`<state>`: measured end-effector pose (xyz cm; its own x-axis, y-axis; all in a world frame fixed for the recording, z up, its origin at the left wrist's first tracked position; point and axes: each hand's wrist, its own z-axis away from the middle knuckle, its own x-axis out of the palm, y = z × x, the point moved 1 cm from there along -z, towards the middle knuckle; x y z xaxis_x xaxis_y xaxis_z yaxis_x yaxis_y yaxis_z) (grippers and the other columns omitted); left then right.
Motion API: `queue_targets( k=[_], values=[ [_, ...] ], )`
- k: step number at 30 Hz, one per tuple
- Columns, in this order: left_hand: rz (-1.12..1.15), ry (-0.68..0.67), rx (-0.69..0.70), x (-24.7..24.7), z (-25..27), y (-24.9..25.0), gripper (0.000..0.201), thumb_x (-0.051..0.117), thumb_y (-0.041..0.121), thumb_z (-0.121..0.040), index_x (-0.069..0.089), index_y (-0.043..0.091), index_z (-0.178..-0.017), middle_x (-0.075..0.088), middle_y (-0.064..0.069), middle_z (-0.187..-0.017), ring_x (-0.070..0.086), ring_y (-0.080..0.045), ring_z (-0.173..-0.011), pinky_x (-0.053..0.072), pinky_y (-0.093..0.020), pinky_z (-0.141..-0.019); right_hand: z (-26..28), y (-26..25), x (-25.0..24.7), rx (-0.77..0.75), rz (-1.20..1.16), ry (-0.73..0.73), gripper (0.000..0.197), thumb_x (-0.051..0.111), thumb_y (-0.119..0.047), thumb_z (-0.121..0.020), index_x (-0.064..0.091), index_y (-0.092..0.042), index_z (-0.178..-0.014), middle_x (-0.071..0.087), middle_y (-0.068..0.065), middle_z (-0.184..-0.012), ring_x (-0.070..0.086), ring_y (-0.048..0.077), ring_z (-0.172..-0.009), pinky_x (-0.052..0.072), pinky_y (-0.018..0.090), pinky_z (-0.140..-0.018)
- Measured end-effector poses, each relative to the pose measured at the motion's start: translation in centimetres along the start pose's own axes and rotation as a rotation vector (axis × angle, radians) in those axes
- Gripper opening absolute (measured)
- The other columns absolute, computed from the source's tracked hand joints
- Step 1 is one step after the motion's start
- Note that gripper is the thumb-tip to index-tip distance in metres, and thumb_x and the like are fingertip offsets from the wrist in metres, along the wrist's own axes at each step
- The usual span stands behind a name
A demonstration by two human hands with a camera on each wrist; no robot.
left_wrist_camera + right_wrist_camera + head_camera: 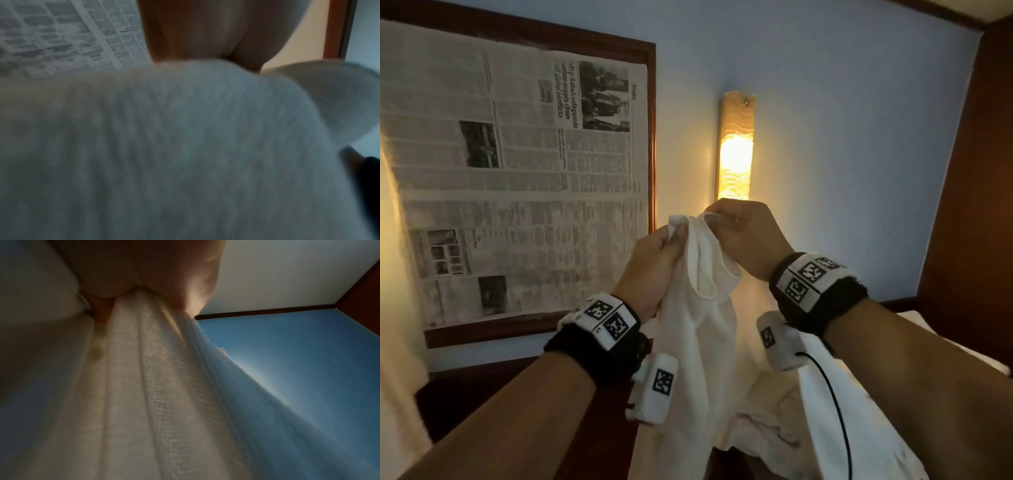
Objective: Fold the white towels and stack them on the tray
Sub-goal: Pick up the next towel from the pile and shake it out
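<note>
A person holds a white towel [698, 329] up in the air in front of a blue wall [842, 102]. Both hands are raised close together and grip the towel's top edge. The left hand [654, 267] pinches one bunched corner between its thumb and curled fingers. The right hand [746, 236], just beside it, has its fingers curled around the neighbouring part of the edge. The cloth sags in a small loop between the two hands, and the rest hangs straight down between the forearms.

In the left wrist view, blurred towel fabric [185, 146] fills most of the picture. In the right wrist view, the towel [154, 386] falls in long pleats from the gripping fingers [144, 269].

Below the hands, more crumpled white cloth [767, 421] lies in a heap. Each wrist wears a black band with black-and-white square markers. A framed newspaper page [517, 171] hangs on the wall to the left. A lit, upright wall lamp [736, 147] glows warm yellow just above the hands.
</note>
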<state>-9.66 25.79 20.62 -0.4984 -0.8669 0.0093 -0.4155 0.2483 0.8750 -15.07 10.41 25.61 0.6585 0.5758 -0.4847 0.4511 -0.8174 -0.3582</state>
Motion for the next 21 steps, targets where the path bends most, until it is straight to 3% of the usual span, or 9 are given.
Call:
queue_targets(
  k=[2,4,7,10,12,15,17,19,21],
  values=[
    [0.075,-0.042,-0.057,1.0,-0.1,-0.3,0.031,0.049,0.036,-0.105,0.074,0.018,-0.109,0.073,-0.014,-0.112,0.07,-0.028,-0.105,0.049,-0.056,-0.104,-0.1,0.4,-0.1,-0.012,0.069,-0.005,0.016,0.06,-0.022,-0.095,0.073,-0.014,-0.089,0.07,-0.005,-0.081,0.059,0.005,-0.074,0.042,0.016,-0.069],
    [0.107,-0.09,-0.086,1.7,-0.3,-0.5,0.033,0.051,0.037,-0.104,0.072,0.014,-0.113,0.072,-0.015,-0.114,0.068,-0.031,-0.108,0.048,-0.055,-0.106,0.2,1.2,-0.2,0.024,0.078,-0.008,0.018,0.061,-0.024,-0.095,0.068,-0.015,-0.081,0.063,-0.007,-0.07,0.054,0.002,-0.065,0.039,0.017,-0.065],
    [0.014,-0.127,-0.052,2.0,-0.7,-0.6,0.05,0.057,0.057,-0.092,0.072,0.014,-0.112,0.071,-0.017,-0.112,0.065,-0.039,-0.111,0.046,-0.063,-0.105,1.2,2.1,-0.9,0.067,0.073,-0.01,0.027,0.06,-0.029,-0.096,0.059,-0.016,-0.072,0.055,-0.008,-0.064,0.049,0.005,-0.061,0.042,0.022,-0.065],
    [-0.111,-0.111,-0.015,2.0,-1.1,-0.2,0.069,0.052,0.074,-0.081,0.07,0.014,-0.109,0.073,-0.013,-0.105,0.069,-0.034,-0.102,0.05,-0.06,-0.099,3.3,2.9,-1.0,0.111,0.063,-0.079,0.022,0.059,-0.029,-0.096,0.067,-0.01,-0.086,0.066,0.0,-0.078,0.06,0.017,-0.073,0.048,0.032,-0.073],
    [-0.097,-0.073,-0.005,1.8,-1.1,0.3,0.065,0.053,0.069,-0.083,0.07,0.013,-0.11,0.073,-0.013,-0.105,0.07,-0.031,-0.102,0.051,-0.059,-0.1,5.2,3.8,-0.4,0.173,0.145,-0.166,0.021,0.061,-0.027,-0.095,0.068,-0.008,-0.09,0.069,0.003,-0.082,0.062,0.019,-0.076,0.049,0.029,-0.074],
    [-0.062,-0.087,0.006,1.3,-0.7,1.2,0.052,0.054,0.059,-0.09,0.071,0.014,-0.11,0.073,-0.013,-0.109,0.069,-0.032,-0.106,0.051,-0.055,-0.101,8.8,6.7,-0.1,0.352,0.259,-0.26,0.035,0.06,-0.03,-0.096,0.063,-0.001,-0.076,0.066,0.008,-0.073,0.058,0.019,-0.066,0.041,0.021,-0.06],
    [-0.053,-0.091,0.025,0.8,-0.1,1.6,0.047,0.052,0.056,-0.095,0.072,0.015,-0.106,0.073,-0.013,-0.106,0.069,-0.031,-0.103,0.053,-0.052,-0.098,11.4,9.2,-0.8,0.464,0.324,-0.272,0.035,0.059,-0.031,-0.096,0.065,-0.003,-0.075,0.066,0.009,-0.072,0.056,0.019,-0.063,0.041,0.027,-0.061],
    [-0.008,-0.086,0.02,0.0,0.3,1.7,0.037,0.053,0.049,-0.1,0.073,0.017,-0.099,0.074,-0.009,-0.097,0.071,-0.026,-0.094,0.055,-0.047,-0.09,13.5,11.3,-2.0,0.548,0.269,-0.197,0.027,0.061,-0.025,-0.096,0.068,-0.009,-0.076,0.066,0.005,-0.068,0.056,0.016,-0.06,0.046,0.031,-0.064],
    [0.022,-0.105,-0.003,-0.6,0.8,1.3,0.031,0.054,0.039,-0.103,0.075,0.022,-0.089,0.074,-0.003,-0.088,0.069,-0.019,-0.086,0.054,-0.044,-0.086,14.1,11.4,-3.2,0.593,0.162,-0.062,0.017,0.061,-0.015,-0.096,0.07,-0.019,-0.081,0.064,-0.005,-0.069,0.055,0.004,-0.06,0.045,0.029,-0.067]
  ],
)
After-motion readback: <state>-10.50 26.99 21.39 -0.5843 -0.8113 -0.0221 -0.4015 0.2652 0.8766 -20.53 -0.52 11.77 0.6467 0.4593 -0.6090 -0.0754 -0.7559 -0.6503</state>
